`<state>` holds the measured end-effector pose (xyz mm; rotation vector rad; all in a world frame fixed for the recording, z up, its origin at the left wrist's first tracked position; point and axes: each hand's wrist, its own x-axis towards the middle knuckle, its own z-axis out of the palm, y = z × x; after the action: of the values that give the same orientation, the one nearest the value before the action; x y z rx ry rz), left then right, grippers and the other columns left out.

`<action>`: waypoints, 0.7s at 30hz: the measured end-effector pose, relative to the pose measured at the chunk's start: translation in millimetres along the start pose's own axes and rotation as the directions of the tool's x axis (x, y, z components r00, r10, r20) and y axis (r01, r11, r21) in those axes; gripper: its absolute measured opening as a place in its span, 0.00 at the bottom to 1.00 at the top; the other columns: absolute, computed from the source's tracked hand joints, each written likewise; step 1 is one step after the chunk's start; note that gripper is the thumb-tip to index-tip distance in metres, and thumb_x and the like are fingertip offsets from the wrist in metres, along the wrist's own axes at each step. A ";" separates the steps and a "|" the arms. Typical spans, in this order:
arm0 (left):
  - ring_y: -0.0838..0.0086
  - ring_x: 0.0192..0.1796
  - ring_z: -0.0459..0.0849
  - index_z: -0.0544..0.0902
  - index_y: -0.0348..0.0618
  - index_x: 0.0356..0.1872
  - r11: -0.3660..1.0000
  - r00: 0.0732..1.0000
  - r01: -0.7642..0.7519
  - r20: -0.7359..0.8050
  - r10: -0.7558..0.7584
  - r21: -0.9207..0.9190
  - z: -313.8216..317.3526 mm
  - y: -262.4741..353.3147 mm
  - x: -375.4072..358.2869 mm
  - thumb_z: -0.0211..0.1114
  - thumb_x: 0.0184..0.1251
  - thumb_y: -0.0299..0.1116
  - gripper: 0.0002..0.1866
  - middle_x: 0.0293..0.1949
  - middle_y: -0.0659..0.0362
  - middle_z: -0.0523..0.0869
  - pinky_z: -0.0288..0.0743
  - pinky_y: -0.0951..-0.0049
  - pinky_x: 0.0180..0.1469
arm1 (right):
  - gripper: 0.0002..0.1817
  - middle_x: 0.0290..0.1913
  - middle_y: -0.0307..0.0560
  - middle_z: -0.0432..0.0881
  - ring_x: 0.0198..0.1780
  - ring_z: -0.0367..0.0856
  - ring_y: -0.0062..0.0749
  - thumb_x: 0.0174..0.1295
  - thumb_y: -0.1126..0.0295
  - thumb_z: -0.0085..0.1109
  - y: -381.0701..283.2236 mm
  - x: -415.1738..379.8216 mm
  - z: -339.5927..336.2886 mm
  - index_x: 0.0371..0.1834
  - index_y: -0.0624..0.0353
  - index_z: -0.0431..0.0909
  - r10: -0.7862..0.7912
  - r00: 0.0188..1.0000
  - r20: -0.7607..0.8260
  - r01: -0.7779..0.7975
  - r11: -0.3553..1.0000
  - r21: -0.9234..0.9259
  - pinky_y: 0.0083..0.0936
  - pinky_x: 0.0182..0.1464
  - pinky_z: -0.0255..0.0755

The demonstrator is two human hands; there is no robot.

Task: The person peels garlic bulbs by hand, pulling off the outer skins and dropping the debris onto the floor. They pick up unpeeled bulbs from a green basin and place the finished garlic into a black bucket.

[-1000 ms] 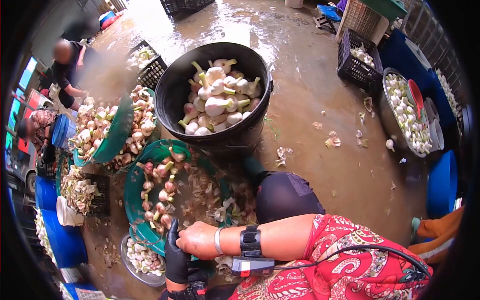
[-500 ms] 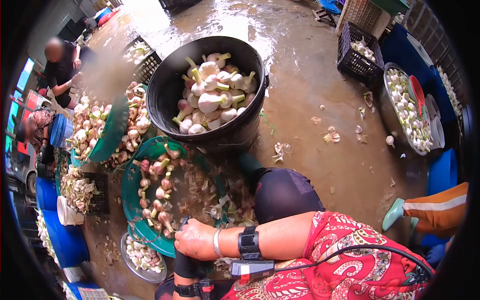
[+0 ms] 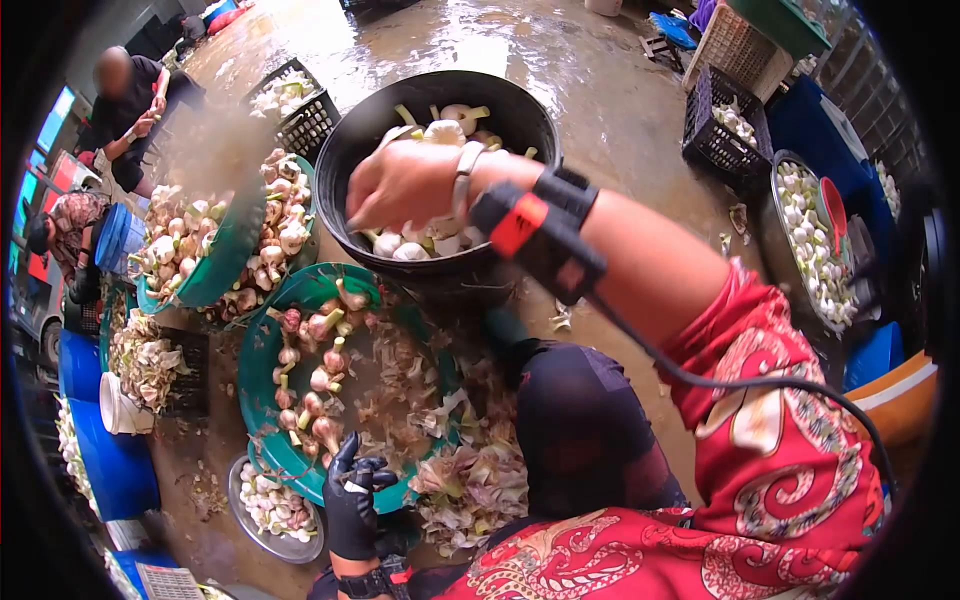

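My right hand (image 3: 385, 190), bare with a band at the wrist, is over the black bucket (image 3: 335, 225) of white garlic bulbs (image 3: 410, 250). Its fingers are curled downward; what they hold, if anything, is hidden. My left hand (image 3: 355, 495), in a black glove, is at the near rim of the green basin (image 3: 258, 390). One finger points up and the others are loosely bent, with nothing plainly held. Just beyond its fingertips lies a garlic bulb (image 3: 326, 432). More pinkish, untrimmed garlic bulbs (image 3: 325, 378) lie in the basin's left half, and loose skins (image 3: 400, 370) cover its right half.
A metal bowl (image 3: 240, 515) of small garlic stands at lower left. Peelings (image 3: 475, 495) lie beside my knee. Heaped green basins (image 3: 235, 250), crates (image 3: 310, 125) and two people (image 3: 120, 110) are at left. A metal tub (image 3: 785, 240) of garlic stands at right.
My right hand has moved from beside my left hand up and away to the bucket. The left glove, earlier mostly covered, now shows at the basin's rim. The view has shifted slightly.
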<state>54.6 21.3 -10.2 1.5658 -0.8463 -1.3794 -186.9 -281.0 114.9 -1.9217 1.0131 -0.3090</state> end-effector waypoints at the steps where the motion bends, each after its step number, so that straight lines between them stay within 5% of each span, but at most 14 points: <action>1: 0.72 0.32 0.83 0.66 0.32 0.65 0.997 0.999 -0.012 -0.032 0.015 0.080 0.3 -2.1 -0.5 0.57 0.70 0.40 0.28 0.36 0.52 0.82 0.79 0.73 0.38 | 0.13 0.27 0.39 0.82 0.28 0.80 0.20 0.54 0.61 0.65 28.9 20.3 -8.6 0.39 0.55 0.83 -0.070 0.996 0.060 0.077 0.989 -0.129 0.18 0.30 0.77; 2: 0.72 0.32 0.83 0.66 0.32 0.65 0.998 0.999 -0.006 -0.037 0.008 0.067 -0.4 -5.2 -1.7 0.57 0.70 0.40 0.28 0.36 0.52 0.82 0.79 0.73 0.38 | 0.14 0.27 0.39 0.83 0.29 0.82 0.22 0.54 0.62 0.65 26.6 19.4 -14.3 0.42 0.55 0.83 0.128 0.989 0.077 -0.123 0.991 -0.056 0.19 0.30 0.78; 3: 0.72 0.32 0.83 0.66 0.32 0.65 0.997 0.999 0.028 -0.046 -0.025 0.070 -1.3 -8.3 -2.2 0.58 0.69 0.39 0.28 0.35 0.52 0.82 0.80 0.73 0.39 | 0.15 0.28 0.39 0.83 0.30 0.83 0.21 0.53 0.64 0.64 79.0 52.8 -18.2 0.45 0.55 0.82 -0.310 0.919 0.243 0.322 0.947 -0.008 0.19 0.30 0.78; 4: 0.71 0.32 0.83 0.66 0.32 0.65 0.996 0.997 0.060 -0.053 -0.056 0.073 -3.0 -11.8 -0.9 0.59 0.68 0.38 0.29 0.35 0.52 0.82 0.81 0.72 0.39 | 0.17 0.28 0.40 0.84 0.30 0.83 0.21 0.53 0.66 0.63 132.5 85.4 -22.0 0.48 0.55 0.81 -0.675 0.642 0.363 0.689 0.716 0.111 0.19 0.30 0.78; 5: 0.71 0.33 0.83 0.67 0.32 0.65 0.993 0.990 0.115 -0.075 -0.116 -0.013 -5.5 -16.3 1.1 0.62 0.65 0.32 0.29 0.36 0.52 0.82 0.82 0.70 0.40 | 0.20 0.30 0.40 0.85 0.30 0.83 0.21 0.52 0.68 0.62 103.6 60.4 -16.5 0.51 0.55 0.80 -0.275 0.906 0.322 0.320 0.943 -0.094 0.19 0.31 0.78; 6: 0.71 0.33 0.83 0.67 0.32 0.65 0.992 0.990 0.122 -0.073 -0.123 -0.022 -6.1 -17.9 3.1 0.62 0.65 0.32 0.29 0.36 0.52 0.82 0.82 0.70 0.40 | 0.22 0.31 0.41 0.85 0.29 0.83 0.22 0.52 0.69 0.62 72.2 32.9 -11.6 0.54 0.55 0.79 0.180 0.965 0.190 -0.127 0.957 -0.260 0.19 0.31 0.78; 7: 0.71 0.34 0.83 0.67 0.33 0.65 0.985 0.983 0.152 -0.088 -0.158 -0.079 -6.5 -17.8 3.7 0.62 0.62 0.29 0.29 0.36 0.54 0.81 0.80 0.71 0.41 | 0.25 0.37 0.46 0.85 0.35 0.84 0.26 0.51 0.69 0.61 136.2 58.4 -12.0 0.56 0.55 0.78 -0.138 0.929 0.342 0.184 0.977 -0.104 0.24 0.34 0.79; 8: 0.72 0.35 0.83 0.68 0.33 0.64 0.975 0.976 0.179 -0.101 -0.193 -0.135 -6.3 -16.1 4.0 0.62 0.59 0.26 0.30 0.37 0.55 0.80 0.79 0.72 0.42 | 0.25 0.43 0.48 0.84 0.42 0.83 0.31 0.49 0.66 0.63 142.9 84.1 2.5 0.54 0.53 0.80 0.170 0.941 0.293 -0.070 0.944 -0.323 0.28 0.39 0.79; 10: 0.72 0.35 0.82 0.68 0.35 0.65 0.969 0.970 0.193 -0.119 -0.213 -0.156 -2.0 -7.4 8.2 0.63 0.58 0.26 0.31 0.36 0.56 0.80 0.78 0.71 0.43 | 0.24 0.48 0.47 0.83 0.48 0.82 0.33 0.46 0.64 0.65 164.7 98.6 30.2 0.51 0.50 0.82 0.403 0.903 0.151 -0.371 0.907 -0.201 0.32 0.43 0.78; 12: 0.73 0.35 0.82 0.68 0.36 0.65 0.963 0.957 0.224 -0.154 -0.246 -0.147 -4.0 -6.9 12.2 0.64 0.58 0.25 0.31 0.37 0.57 0.79 0.78 0.70 0.43 | 0.23 0.48 0.44 0.83 0.47 0.82 0.35 0.45 0.61 0.65 142.5 115.0 47.2 0.48 0.49 0.83 0.386 0.902 0.195 0.004 0.443 -0.896 0.33 0.46 0.77; 15: 0.74 0.39 0.81 0.67 0.39 0.67 0.954 0.957 0.254 -0.099 -0.272 -0.162 -10.0 3.6 12.1 0.63 0.61 0.24 0.31 0.42 0.57 0.79 0.77 0.74 0.44 | 0.19 0.43 0.40 0.84 0.45 0.82 0.38 0.45 0.58 0.66 145.1 121.6 58.5 0.42 0.47 0.86 0.418 0.901 0.119 0.058 0.158 -0.986 0.35 0.43 0.78; 19: 0.74 0.39 0.80 0.67 0.38 0.66 0.963 0.971 0.213 -0.076 -0.228 -0.166 -11.1 -14.4 10.3 0.61 0.61 0.23 0.29 0.42 0.58 0.79 0.76 0.75 0.45 | 0.11 0.36 0.50 0.84 0.36 0.84 0.33 0.49 0.66 0.65 131.1 92.6 -1.4 0.30 0.63 0.84 -0.232 0.952 0.199 0.302 0.609 -0.734 0.31 0.38 0.79; 20: 0.74 0.36 0.80 0.68 0.36 0.65 0.979 0.979 0.142 -0.122 -0.161 -0.146 -11.7 -22.1 10.2 0.63 0.59 0.21 0.30 0.37 0.58 0.78 0.77 0.72 0.43 | 0.09 0.34 0.48 0.84 0.34 0.84 0.27 0.52 0.68 0.64 108.2 76.8 -27.9 0.33 0.63 0.83 -0.310 0.915 0.257 0.394 0.823 -0.409 0.26 0.35 0.80; 21: 0.74 0.36 0.80 0.68 0.36 0.65 0.979 0.980 0.138 -0.120 -0.157 -0.147 -11.6 -17.6 7.7 0.63 0.59 0.21 0.30 0.37 0.58 0.78 0.77 0.72 0.43 | 0.10 0.33 0.47 0.84 0.32 0.84 0.25 0.55 0.69 0.63 56.6 45.1 -36.0 0.36 0.63 0.82 0.220 0.975 -0.002 -0.218 0.965 0.143 0.20 0.34 0.80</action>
<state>66.4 23.3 -29.3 1.6177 -0.5524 -1.3910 -208.7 -350.8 80.6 -1.6641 1.1724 -0.2640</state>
